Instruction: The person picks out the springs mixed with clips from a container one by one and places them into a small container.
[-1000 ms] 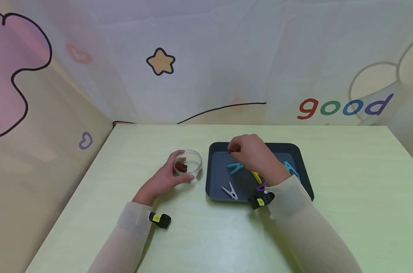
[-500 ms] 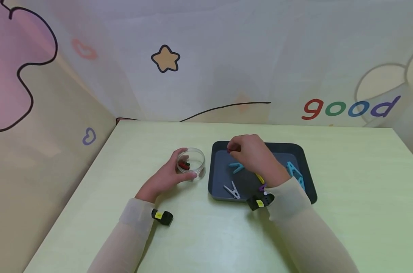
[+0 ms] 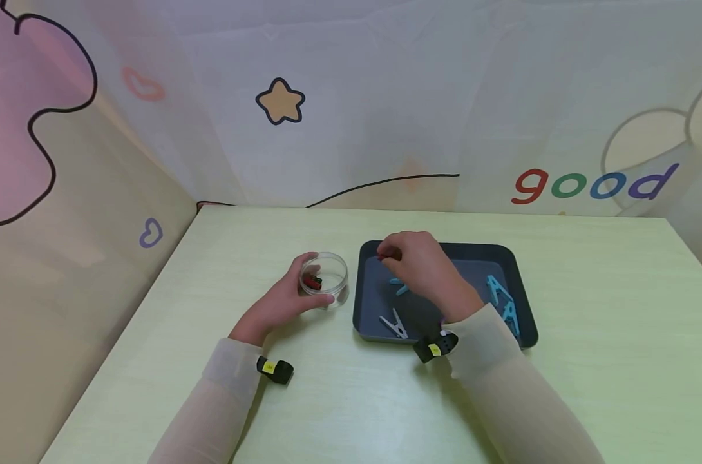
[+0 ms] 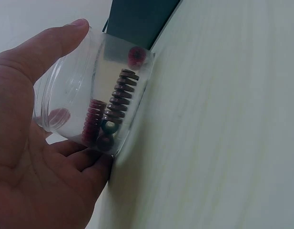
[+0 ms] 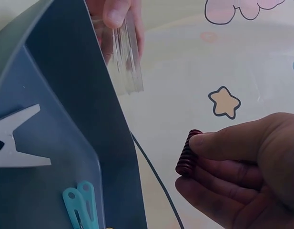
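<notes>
My left hand [image 3: 278, 301] grips a clear round jar [image 3: 335, 283] with thumb and fingers. The jar stands on the table, left of the tray. Inside it lie a red coil spring [image 4: 93, 121] and a dark brown coil spring [image 4: 120, 98], plus a red piece seen end-on [image 4: 136, 57]. Above the tray's back left, my right hand [image 3: 420, 264] pinches a dark red coil spring [image 5: 188, 153] between thumb and fingers. That spring is mostly hidden by the fingers in the head view.
The dark grey tray [image 3: 367, 322] holds a white clothespin [image 3: 395, 324], a light blue clothespin [image 3: 400, 287] half hidden by the right hand, and more blue clothespins [image 3: 498, 290] at its right side. A printed cloth wall [image 3: 362, 103] stands behind the table.
My right hand has shifted a little left over the tray with the spring, covering more of the blue clothespin and the yellow and purple ones. The left hand still holds the jar.
</notes>
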Available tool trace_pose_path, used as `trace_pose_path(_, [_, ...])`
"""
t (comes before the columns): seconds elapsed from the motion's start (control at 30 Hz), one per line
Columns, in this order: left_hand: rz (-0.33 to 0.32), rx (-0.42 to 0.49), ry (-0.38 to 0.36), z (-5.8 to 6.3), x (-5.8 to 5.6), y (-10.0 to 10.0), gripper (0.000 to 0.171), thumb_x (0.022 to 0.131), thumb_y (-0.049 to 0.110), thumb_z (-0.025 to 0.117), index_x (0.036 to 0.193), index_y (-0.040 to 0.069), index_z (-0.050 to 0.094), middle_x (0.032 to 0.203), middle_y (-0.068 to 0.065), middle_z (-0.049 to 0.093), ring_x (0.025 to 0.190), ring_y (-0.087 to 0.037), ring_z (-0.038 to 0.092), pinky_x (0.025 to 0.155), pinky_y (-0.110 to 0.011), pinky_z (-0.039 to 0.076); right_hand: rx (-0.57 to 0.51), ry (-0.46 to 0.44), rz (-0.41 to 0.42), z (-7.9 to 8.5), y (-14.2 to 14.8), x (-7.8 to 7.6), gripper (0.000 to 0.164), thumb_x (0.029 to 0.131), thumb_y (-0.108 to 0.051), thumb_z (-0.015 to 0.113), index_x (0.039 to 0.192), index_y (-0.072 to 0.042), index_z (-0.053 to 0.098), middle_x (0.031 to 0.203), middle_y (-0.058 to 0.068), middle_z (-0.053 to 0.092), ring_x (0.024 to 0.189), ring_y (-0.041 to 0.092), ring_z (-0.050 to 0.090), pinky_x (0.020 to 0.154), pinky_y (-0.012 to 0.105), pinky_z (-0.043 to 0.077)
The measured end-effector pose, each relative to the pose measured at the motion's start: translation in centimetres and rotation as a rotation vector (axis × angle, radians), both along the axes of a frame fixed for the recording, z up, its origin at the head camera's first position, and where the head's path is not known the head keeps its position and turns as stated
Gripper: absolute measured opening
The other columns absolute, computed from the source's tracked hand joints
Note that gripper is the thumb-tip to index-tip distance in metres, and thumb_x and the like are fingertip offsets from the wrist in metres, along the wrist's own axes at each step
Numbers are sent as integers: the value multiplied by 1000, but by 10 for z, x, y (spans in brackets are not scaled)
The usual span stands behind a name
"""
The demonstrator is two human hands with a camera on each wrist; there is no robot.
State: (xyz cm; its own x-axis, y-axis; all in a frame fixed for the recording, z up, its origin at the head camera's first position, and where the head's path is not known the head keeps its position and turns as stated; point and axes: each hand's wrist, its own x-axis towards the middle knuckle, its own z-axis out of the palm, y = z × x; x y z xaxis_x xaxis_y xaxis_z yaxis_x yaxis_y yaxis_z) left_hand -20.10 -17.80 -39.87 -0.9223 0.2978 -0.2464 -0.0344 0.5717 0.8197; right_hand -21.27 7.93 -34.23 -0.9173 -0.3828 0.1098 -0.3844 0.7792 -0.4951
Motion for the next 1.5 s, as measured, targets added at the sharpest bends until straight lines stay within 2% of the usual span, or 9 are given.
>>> trace_pose_path(0.13, [10, 2, 17, -15, -6, -4, 91, 69, 54, 71, 138, 38, 13, 143, 3, 35, 114, -18, 46, 88, -36, 42, -9, 8, -7, -1, -2, 0, 15, 86, -16, 61, 100, -14, 66, 92, -1, 66, 80, 13, 60, 73, 30, 50])
trace_pose_path(0.23, [18, 0, 32, -20, -8, -5, 92, 66, 59, 70, 136, 40, 14, 141, 5, 37, 113, -17, 47, 87, -35, 43, -27, 12, -5, -2, -3, 0, 15, 86, -15, 61, 100, -13, 66, 92, -1, 66, 80, 13, 60, 73, 30, 50])
trace_pose_path(0.83, [18, 12, 45, -20, -8, -5, 92, 65, 61, 70, 136, 41, 15, 141, 4, 37, 112, -17, 47, 86, -35, 43, -52, 29, -17, -5, -10, 2, 15, 87, -16, 60, 101, -16, 66, 94, -2, 64, 81, 12, 59, 72, 29, 50])
trace_pose_path(1.13, [20, 11, 50, -21, -8, -6, 89, 68, 56, 71, 136, 41, 15, 141, 4, 38, 112, -17, 47, 87, -36, 43, -86, 49, -12, -7, -16, 3, 17, 86, -15, 61, 102, -15, 66, 94, -2, 65, 81, 12, 59, 71, 29, 50])
trace_pose_path(1.37, [-2, -14, 5, 12, 7, 3, 85, 78, 40, 69, 141, 29, 13, 145, -6, 34, 117, -21, 45, 92, -38, 41, -93, 84, 4, -9, -22, 3, 17, 86, -14, 61, 101, -16, 67, 94, -2, 66, 80, 12, 59, 74, 29, 50])
trace_pose_path(1.5, [-2, -14, 3, 14, 8, 3, 85, 78, 40, 69, 141, 28, 13, 145, -6, 34, 117, -22, 45, 93, -39, 40, -105, 100, 20, -11, -26, 3, 14, 86, -14, 61, 98, -17, 68, 92, -3, 66, 79, 11, 59, 73, 29, 50])
